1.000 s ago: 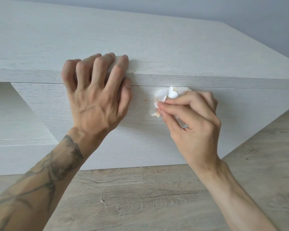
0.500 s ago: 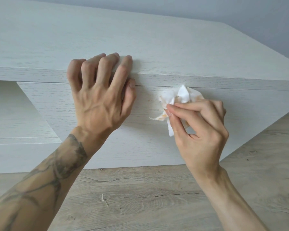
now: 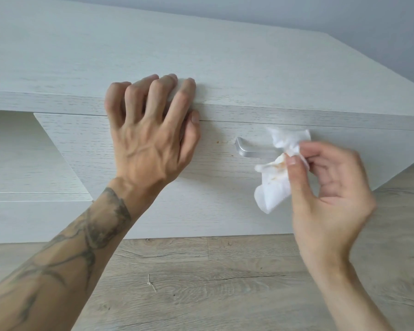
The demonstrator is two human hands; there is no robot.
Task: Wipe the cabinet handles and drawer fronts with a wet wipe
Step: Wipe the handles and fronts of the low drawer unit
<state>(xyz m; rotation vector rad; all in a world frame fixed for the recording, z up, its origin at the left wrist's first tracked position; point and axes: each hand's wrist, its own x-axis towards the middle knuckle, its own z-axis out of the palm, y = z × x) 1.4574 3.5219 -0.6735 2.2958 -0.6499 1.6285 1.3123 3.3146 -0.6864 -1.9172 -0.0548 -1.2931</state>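
Note:
A pale wood-grain cabinet top (image 3: pixel 201 56) overhangs a drawer front (image 3: pixel 201 206). On the drawer sits a silver handle (image 3: pixel 251 150), its right end hidden behind a crumpled white wet wipe (image 3: pixel 273 187) with orange-brown stains. My right hand (image 3: pixel 330 187) pinches the wipe between thumb and fingers at the handle's right end. My left hand (image 3: pixel 151 144) grips the cabinet top's front edge left of the handle, fingers arched over the top and thumb against the front. Small brownish specks (image 3: pixel 218 140) mark the drawer front between my left thumb and the handle.
An open shelf compartment (image 3: pixel 14 151) lies left of the drawer. Grey-brown wooden floor planks (image 3: pixel 225 283) run below the cabinet. A grey wall (image 3: pixel 344 15) stands behind it.
My right hand has slid the wipe to the right along the drawer front, uncovering the silver handle and the specks beside it. The wipe has unfolded downward. My left hand stayed on the top edge.

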